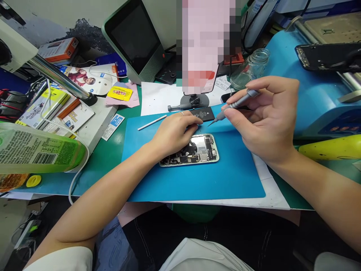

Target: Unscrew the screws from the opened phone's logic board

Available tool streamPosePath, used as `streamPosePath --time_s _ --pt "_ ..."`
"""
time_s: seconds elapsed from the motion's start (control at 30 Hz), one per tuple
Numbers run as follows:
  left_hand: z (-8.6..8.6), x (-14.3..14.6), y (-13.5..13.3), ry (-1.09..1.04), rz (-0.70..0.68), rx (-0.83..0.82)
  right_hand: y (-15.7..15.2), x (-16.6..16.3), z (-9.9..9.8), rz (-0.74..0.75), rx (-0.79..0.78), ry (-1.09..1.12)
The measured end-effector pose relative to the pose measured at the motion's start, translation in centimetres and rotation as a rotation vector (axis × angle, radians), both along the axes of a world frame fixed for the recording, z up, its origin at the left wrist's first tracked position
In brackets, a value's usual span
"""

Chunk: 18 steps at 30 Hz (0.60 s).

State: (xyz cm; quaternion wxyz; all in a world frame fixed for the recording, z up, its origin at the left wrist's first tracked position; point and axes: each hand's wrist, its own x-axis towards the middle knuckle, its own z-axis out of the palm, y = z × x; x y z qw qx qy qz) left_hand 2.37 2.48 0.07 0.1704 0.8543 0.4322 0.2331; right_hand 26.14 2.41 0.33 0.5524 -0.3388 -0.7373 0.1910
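In my right hand I hold a grey precision screwdriver between thumb and fingers. Its thin tip points down and left, just above the blue mat. Below it lies an opened phone with its inner boards exposed. My left hand reaches over the phone's left part and covers some of it. Its fingers are curled together near a black phone battery behind the phone; anything between the fingertips is hidden. A thin white stick rests on the mat to the left.
A phone on a round stand, partly blurred out, stands behind the mat. A glass jar and a blue machine with a phone screen on top are at right. Left are a green bottle, booklets and a metal post.
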Motion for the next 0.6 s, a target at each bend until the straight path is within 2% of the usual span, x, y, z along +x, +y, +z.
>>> streamPosePath --time_s 0.43,0.6 --pt "0.4 -0.1 -0.3 -0.098 0.079 0.004 -0.3 0.0 0.1 -0.019 -0.018 0.008" --pt "1.1 -1.0 -1.3 -0.003 -0.039 0.073 -0.4 0.5 -0.1 0.038 0.015 -0.051"
